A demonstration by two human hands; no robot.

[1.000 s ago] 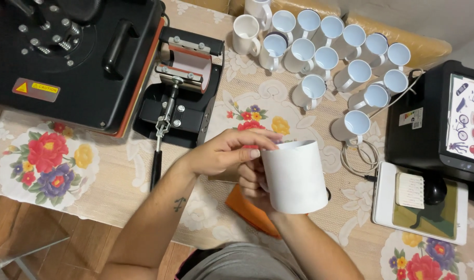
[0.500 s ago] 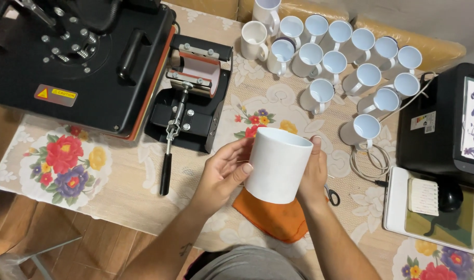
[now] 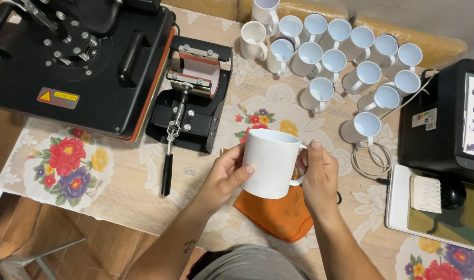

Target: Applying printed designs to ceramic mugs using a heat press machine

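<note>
Both hands cradle one plain white mug (image 3: pixel 269 163) upright above the flowered tablecloth (image 3: pixel 66 166), just in front of the small mug press (image 3: pixel 193 93), which serves as the landmark for everything else. Fingers of the left hand (image 3: pixel 224 173) wrap the mug's bare side with the thumb laid across its front, while the right hand (image 3: pixel 317 173) closes round the handle side, thumb up near the rim; held from two sides like this, the mug stays level and its blank wall faces the person, as if for a close look. Below the mug, nearer the person than the press, an orange cloth (image 3: pixel 278 215) lies flat on the table, within easy reach of either hand. To the right of the press and farther back, a cluster of empty white mugs (image 3: pixel 345 57) stands mouth up, packed close together. Left of the press, touching or nearly touching it, sits a large black flat heat press (image 3: pixel 76 67). Far to the right of the press a black printer (image 3: pixel 444 119) stands by the table edge, with a coiled white cable (image 3: pixel 369 158) between it and the held mug.
</note>
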